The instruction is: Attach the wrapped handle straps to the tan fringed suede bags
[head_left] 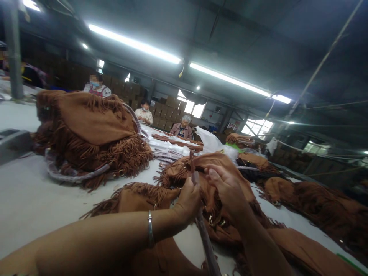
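Note:
My left hand (pixel 188 201) is closed around a brown bag strap (pixel 207 243) wrapped in clear plastic. The strap's bare brown end sticks up above my fist, and its lower length runs down toward me. My right hand (pixel 228 188) is just right of that end, with thumb and fingers drawn together; whatever lies between them is too small to make out. Behind and below both hands lies a brown fringed bag (pixel 230 163) with gold-coloured metal rings. Another brown fringed bag (pixel 133 199) lies under my left forearm.
A large heap of brown fringed bags (pixel 94 119) with wrapped handles stands at left on the white table (pixel 66 207). More brown bags (pixel 313 195) lie at right. Loose straps (pixel 178 142) lie farther back. Several people sit or stand beyond, before stacked cartons (pixel 163 115).

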Demonstrator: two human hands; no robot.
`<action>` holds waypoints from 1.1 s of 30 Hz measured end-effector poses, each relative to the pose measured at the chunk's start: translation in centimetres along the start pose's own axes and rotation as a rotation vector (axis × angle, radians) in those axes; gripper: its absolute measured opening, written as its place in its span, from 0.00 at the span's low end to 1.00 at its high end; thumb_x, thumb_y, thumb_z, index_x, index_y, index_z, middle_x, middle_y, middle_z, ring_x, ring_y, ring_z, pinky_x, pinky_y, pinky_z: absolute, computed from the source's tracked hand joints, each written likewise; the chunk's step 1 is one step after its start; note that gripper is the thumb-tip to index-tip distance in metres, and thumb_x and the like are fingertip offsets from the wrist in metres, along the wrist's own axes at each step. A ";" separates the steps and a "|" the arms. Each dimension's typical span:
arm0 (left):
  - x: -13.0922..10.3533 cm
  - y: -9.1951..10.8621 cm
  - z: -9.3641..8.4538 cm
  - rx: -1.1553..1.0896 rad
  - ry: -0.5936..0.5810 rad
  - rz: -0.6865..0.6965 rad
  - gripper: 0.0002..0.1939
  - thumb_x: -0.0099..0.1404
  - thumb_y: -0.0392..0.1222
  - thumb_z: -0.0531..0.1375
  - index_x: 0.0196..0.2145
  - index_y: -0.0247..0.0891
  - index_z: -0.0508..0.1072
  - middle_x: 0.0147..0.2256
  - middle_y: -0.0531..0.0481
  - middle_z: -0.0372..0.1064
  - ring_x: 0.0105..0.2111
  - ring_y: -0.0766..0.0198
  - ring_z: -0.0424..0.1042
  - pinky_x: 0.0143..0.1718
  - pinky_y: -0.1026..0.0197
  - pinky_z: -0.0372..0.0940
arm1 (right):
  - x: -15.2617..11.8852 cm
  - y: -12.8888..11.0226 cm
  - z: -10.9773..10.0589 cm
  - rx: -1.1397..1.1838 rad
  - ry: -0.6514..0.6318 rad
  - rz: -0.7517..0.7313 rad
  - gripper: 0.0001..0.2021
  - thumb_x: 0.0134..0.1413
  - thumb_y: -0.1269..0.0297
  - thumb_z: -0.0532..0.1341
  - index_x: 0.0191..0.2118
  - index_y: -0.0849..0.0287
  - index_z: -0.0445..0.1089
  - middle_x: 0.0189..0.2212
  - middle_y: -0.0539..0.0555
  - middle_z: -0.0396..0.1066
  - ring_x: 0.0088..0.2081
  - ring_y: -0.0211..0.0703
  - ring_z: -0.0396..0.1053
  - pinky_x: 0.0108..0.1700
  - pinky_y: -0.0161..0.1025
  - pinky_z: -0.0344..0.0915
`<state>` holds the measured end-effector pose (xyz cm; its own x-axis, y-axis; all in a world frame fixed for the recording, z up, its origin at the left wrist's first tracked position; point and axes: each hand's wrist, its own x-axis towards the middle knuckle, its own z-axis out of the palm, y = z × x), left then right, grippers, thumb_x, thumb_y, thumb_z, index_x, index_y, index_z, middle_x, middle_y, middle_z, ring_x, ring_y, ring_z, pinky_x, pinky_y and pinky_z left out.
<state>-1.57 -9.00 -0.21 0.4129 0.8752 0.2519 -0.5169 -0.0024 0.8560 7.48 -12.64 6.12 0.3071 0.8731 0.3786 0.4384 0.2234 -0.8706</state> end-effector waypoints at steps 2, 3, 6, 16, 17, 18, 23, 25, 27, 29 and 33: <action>-0.4 -0.5 0.2 0.029 -0.072 0.023 0.10 0.62 0.43 0.54 0.39 0.37 0.66 0.26 0.53 0.64 0.25 0.68 0.64 0.27 0.66 0.62 | 1.1 0.1 1.7 0.084 -0.033 0.013 0.18 0.51 0.51 0.60 0.42 0.59 0.69 0.40 0.57 0.73 0.40 0.45 0.71 0.39 0.39 0.68; -0.6 -0.7 0.2 0.077 -0.100 0.038 0.11 0.63 0.44 0.53 0.40 0.36 0.67 0.27 0.52 0.65 0.25 0.67 0.65 0.27 0.65 0.62 | 1.4 0.3 2.5 0.105 -0.065 0.037 0.18 0.51 0.50 0.58 0.40 0.59 0.69 0.36 0.56 0.73 0.35 0.44 0.71 0.35 0.38 0.68; -0.5 -1.1 -0.6 0.421 -0.215 0.099 0.12 0.66 0.44 0.51 0.37 0.36 0.70 0.25 0.49 0.66 0.26 0.64 0.66 0.28 0.63 0.63 | 2.1 1.0 3.9 0.134 -0.150 0.108 0.16 0.50 0.49 0.58 0.33 0.59 0.65 0.21 0.48 0.67 0.20 0.35 0.64 0.22 0.32 0.63; 6.0 1.6 -10.8 1.007 -0.241 -0.070 0.07 0.57 0.32 0.53 0.23 0.33 0.67 0.20 0.54 0.61 0.20 0.71 0.59 0.23 0.68 0.54 | 3.5 8.4 3.4 0.002 -0.180 0.207 0.22 0.42 0.47 0.65 0.17 0.59 0.60 0.10 0.45 0.55 0.13 0.28 0.48 0.14 0.29 0.42; 6.8 1.3 -11.5 1.033 -0.256 -0.112 0.07 0.56 0.31 0.54 0.22 0.32 0.67 0.19 0.54 0.61 0.19 0.71 0.59 0.21 0.68 0.53 | 3.5 9.6 3.9 -0.004 -0.169 0.209 0.22 0.42 0.47 0.65 0.16 0.59 0.59 0.10 0.45 0.56 0.13 0.29 0.49 0.15 0.29 0.44; 7.6 0.9 -12.1 1.063 -0.279 -0.151 0.06 0.54 0.30 0.55 0.21 0.32 0.68 0.17 0.55 0.60 0.18 0.72 0.58 0.20 0.68 0.52 | 3.5 10.8 4.4 -0.006 -0.155 0.212 0.23 0.42 0.46 0.64 0.16 0.59 0.59 0.11 0.46 0.56 0.14 0.30 0.50 0.15 0.30 0.46; 11.1 -2.6 -12.7 1.205 -0.401 -0.242 0.07 0.57 0.33 0.59 0.23 0.30 0.71 0.19 0.55 0.61 0.19 0.71 0.60 0.20 0.68 0.54 | 3.3 15.9 5.6 -0.010 -0.075 0.257 0.22 0.48 0.42 0.56 0.22 0.59 0.63 0.11 0.44 0.55 0.12 0.31 0.48 0.14 0.31 0.45; 12.6 -4.3 -12.1 1.241 -0.447 -0.271 0.08 0.63 0.40 0.59 0.30 0.30 0.72 0.27 0.53 0.66 0.26 0.69 0.66 0.26 0.66 0.62 | 3.3 17.3 5.3 -0.025 -0.048 0.272 0.22 0.48 0.42 0.56 0.22 0.59 0.63 0.11 0.44 0.55 0.12 0.31 0.47 0.13 0.32 0.43; 13.7 -6.1 -11.2 1.263 -0.490 -0.328 0.12 0.66 0.45 0.58 0.40 0.31 0.71 0.37 0.49 0.69 0.34 0.65 0.70 0.35 0.60 0.68 | 3.4 18.2 5.0 -0.037 -0.031 0.281 0.22 0.48 0.43 0.57 0.21 0.59 0.63 0.10 0.45 0.56 0.12 0.31 0.48 0.13 0.32 0.43; 14.2 -7.6 -10.6 1.266 -0.526 -0.384 0.16 0.67 0.47 0.57 0.46 0.33 0.69 0.44 0.46 0.67 0.40 0.61 0.70 0.41 0.55 0.69 | 3.4 18.7 4.9 -0.030 -0.024 0.289 0.22 0.49 0.44 0.57 0.22 0.60 0.65 0.11 0.45 0.56 0.12 0.31 0.49 0.13 0.31 0.43; 14.1 -8.8 -10.5 1.225 -0.612 -0.438 0.12 0.64 0.44 0.59 0.41 0.32 0.71 0.39 0.48 0.69 0.36 0.63 0.70 0.36 0.60 0.68 | 3.2 18.7 4.8 0.023 -0.021 0.310 0.21 0.51 0.44 0.57 0.26 0.60 0.67 0.11 0.43 0.55 0.12 0.31 0.48 0.13 0.31 0.44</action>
<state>0.91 8.44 -8.97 0.7809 0.5737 -0.2471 0.5629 -0.4746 0.6767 12.60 -3.57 -10.49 0.4057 0.9098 0.0879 0.3070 -0.0451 -0.9506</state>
